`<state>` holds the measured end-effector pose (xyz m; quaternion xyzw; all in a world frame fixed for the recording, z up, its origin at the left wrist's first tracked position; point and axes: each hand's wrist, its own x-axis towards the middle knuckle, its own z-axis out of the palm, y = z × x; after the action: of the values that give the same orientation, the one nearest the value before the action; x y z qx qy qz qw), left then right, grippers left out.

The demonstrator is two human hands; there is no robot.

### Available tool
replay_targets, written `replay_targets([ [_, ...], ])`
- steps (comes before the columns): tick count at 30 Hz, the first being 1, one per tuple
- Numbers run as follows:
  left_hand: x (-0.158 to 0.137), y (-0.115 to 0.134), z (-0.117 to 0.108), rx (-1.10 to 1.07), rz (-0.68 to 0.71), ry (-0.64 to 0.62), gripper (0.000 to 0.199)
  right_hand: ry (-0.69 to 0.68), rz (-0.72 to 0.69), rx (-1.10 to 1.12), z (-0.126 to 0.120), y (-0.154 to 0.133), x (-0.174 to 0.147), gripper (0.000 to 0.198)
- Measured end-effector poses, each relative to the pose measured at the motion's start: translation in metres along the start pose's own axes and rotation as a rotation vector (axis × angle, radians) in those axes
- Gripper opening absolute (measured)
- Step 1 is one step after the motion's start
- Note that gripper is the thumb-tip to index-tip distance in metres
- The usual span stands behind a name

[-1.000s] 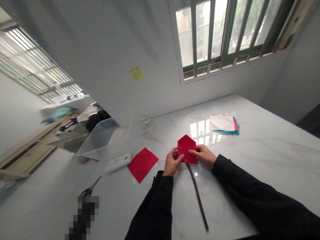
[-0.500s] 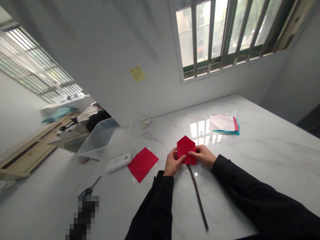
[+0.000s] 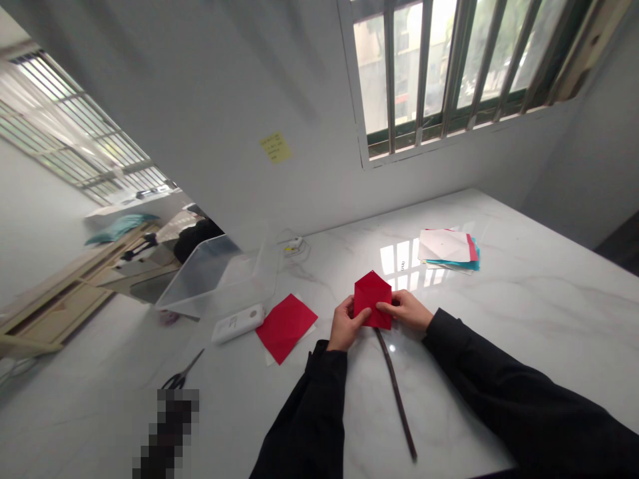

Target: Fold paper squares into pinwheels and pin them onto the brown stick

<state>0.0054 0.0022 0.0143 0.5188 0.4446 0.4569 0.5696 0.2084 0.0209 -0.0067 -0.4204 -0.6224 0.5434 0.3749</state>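
While the left hand (image 3: 344,326) and right hand (image 3: 410,309) are pinching the red paper (image 3: 373,296) by its sides, it's looking light, kinda crease-prone. Edges are probably giving the safest hold, tbh.

Room in a home or small office, can't tell which: marble-look table (image 3: 554,279), barred window (image 3: 466,73), sheer curtain (image 3: 64,123), sticky note (image 3: 275,148) on white wall (image 3: 214,113), teal cushion (image 3: 122,229) on pale wooden furniture (image 3: 64,306)
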Motion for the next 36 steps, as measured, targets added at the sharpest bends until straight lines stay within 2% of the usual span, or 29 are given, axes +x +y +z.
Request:
replay_targets([
  [16,0.002,-0.007,-0.004,0.053,0.003,0.016,0.050,-0.041,-0.044,-0.043,0.004,0.004,-0.001,0.044],
  [18,0.000,-0.003,-0.003,0.022,0.001,0.008,0.056,-0.070,-0.037,-0.054,0.003,0.002,-0.002,0.040],
  [22,-0.004,0.007,-0.001,-0.008,0.031,0.039,0.079,-0.222,-0.019,-0.002,-0.003,-0.003,-0.004,0.038],
  [24,-0.004,0.010,-0.002,-0.014,0.045,0.036,0.073,-0.262,-0.009,0.006,-0.005,-0.004,-0.004,0.035],
  [27,-0.003,0.011,-0.003,-0.020,0.026,0.037,0.050,-0.264,-0.005,-0.022,-0.006,-0.003,-0.005,0.028],
  [29,-0.002,0.010,-0.005,-0.020,0.019,0.042,0.041,-0.254,0.007,-0.049,-0.005,-0.003,-0.004,0.027],
  [36,-0.001,0.008,-0.008,0.041,0.054,0.018,0.032,-0.230,0.009,-0.080,-0.004,-0.005,-0.004,0.025],
])
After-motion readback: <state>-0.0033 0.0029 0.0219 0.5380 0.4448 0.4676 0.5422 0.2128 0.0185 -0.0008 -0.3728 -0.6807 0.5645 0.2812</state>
